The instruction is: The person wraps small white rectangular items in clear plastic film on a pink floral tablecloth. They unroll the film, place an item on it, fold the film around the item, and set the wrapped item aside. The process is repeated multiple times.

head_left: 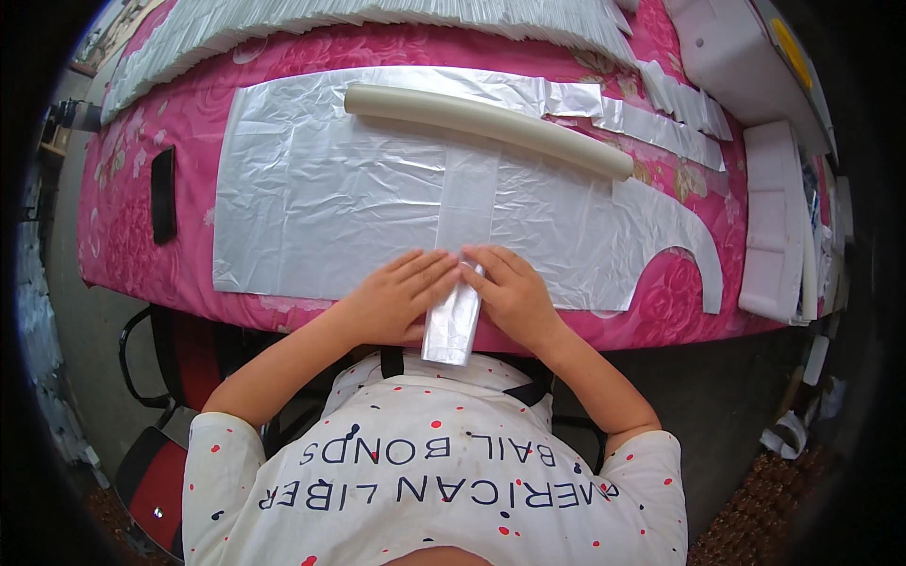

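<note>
A narrow folded strip of shiny white plastic film (pixel 451 330) lies lengthwise toward my body, its near end sticking out past the table edge. My left hand (pixel 401 294) rests on the strip's left side with its fingers stretched out flat. On the other side, my right hand (pixel 512 294) is closed around the strip's right edge, thumb and fingers bent near its upper part. Beneath and beyond both hands spreads a flat, creased plastic bag (pixel 311 208) with a curved handle cut-out at the right. A long beige tube (pixel 491 127) lies slantwise across its far part.
A pink floral cloth (pixel 123 250) covers the table. Long rows of folded white film (pixel 359 14) line the far side, with loose strips (pixel 661 134) at the right. A dark flat bar (pixel 163 193) lies left. White foam boxes (pixel 772 217) stand right; a red-and-black chair (pixel 156 476) is lower left.
</note>
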A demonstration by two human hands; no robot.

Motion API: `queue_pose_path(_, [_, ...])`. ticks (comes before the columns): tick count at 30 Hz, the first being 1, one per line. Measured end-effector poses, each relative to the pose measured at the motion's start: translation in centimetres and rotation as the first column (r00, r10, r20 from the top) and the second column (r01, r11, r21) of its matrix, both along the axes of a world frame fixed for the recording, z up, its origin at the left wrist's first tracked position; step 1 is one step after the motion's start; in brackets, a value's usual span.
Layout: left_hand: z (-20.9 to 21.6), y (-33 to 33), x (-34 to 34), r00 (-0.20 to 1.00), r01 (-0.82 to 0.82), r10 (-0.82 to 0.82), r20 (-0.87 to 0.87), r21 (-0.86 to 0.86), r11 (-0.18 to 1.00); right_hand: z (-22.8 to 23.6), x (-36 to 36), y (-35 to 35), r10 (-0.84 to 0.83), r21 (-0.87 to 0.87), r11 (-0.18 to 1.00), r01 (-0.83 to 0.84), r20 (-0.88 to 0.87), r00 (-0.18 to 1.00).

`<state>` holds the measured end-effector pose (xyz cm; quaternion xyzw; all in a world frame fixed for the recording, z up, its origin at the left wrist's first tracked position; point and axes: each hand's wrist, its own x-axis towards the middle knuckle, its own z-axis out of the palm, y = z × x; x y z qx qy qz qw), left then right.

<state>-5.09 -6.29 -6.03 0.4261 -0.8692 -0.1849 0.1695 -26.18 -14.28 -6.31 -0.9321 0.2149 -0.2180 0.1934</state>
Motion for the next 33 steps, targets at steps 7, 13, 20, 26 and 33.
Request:
queue_pose_path(7, [0.4, -1.1, -0.3, 0.981, -0.154, 0.16, -0.107, 0.061, 0.986, 0.7, 0.2, -1.5, -0.045, 0.075, 0.996, 0.039, 0.07, 0.997])
queue_pose_path(13, [2.0, -2.9, -0.1, 0.785, -0.28, 0.545, -0.293, 0.617, 0.735, 1.8, 1.3, -3.2, -0.254, 0.514, 0.813, 0.273, -0.109, 0.961])
queue_pose_path(20, [0.9, -2.5, -1.8, 0.885, -0.422, 0.41, -0.222, -0.007, 0.907, 1.9, 2.3, -5.4, -0.258, 0.81, 0.39, 0.439, -0.361, 0.896])
queue_pose_path(26, [-0.7, -2.3, -3.7, 0.923, -0.366, 0.366, 0.118, -0.017, 0.93, 2.7, 2.8, -5.9, -0.257, 0.834, 0.295, 0.465, -0.4, 0.88])
queue_pose_path(33, [-0.4, -3.1, -3.5, 0.911, -0.362, 0.369, 0.183, -0.069, 0.93, 2.0, 2.4, -2.9, -0.471, 0.308, 0.801, 0.513, -0.204, 0.858])
